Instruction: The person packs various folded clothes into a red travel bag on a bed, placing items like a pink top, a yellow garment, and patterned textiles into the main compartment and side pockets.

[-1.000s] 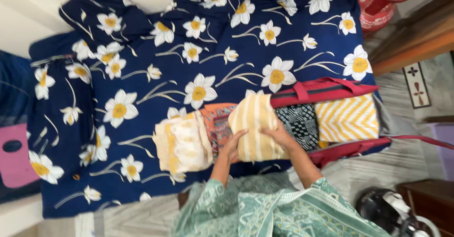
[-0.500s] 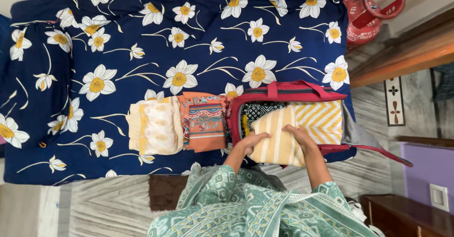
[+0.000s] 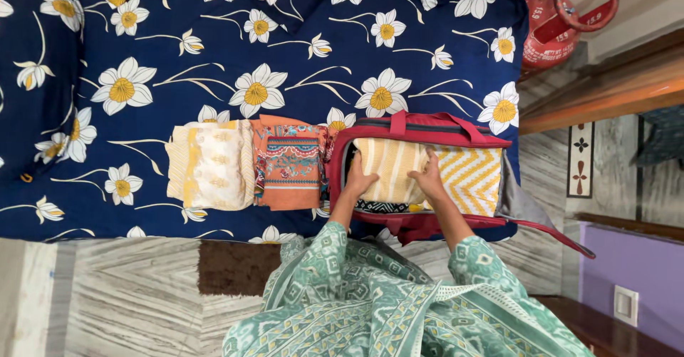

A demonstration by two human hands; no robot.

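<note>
Navy bedding printed with white and yellow flowers (image 3: 256, 50) covered the bed, whose near edge met a grey streaked floor (image 3: 128, 286) bearing a brown mat (image 3: 239, 268). At the bed's near right corner lay an open red travel bag (image 3: 420, 130), its handles along the far side. Inside it, a folded cream-and-yellow striped garment (image 3: 390, 172) rested in the left part, partly over a black-and-white patterned cloth (image 3: 381, 206) showing at its near edge, and just beside a folded yellow zigzag cloth (image 3: 470, 179) in the right part. Left hand (image 3: 358, 181) lay flat on the striped garment's left edge, fingers together and pressed down; right hand (image 3: 430, 179) lay flat on its right edge, fingers loosely extended. Beside the bag, along the bed's near edge, sat a folded orange patterned garment (image 3: 292, 172) and, touching it on the left, a folded cream garment (image 3: 210, 166). A red gas cylinder (image 3: 559, 18) stood beyond the bed's right edge.
</note>
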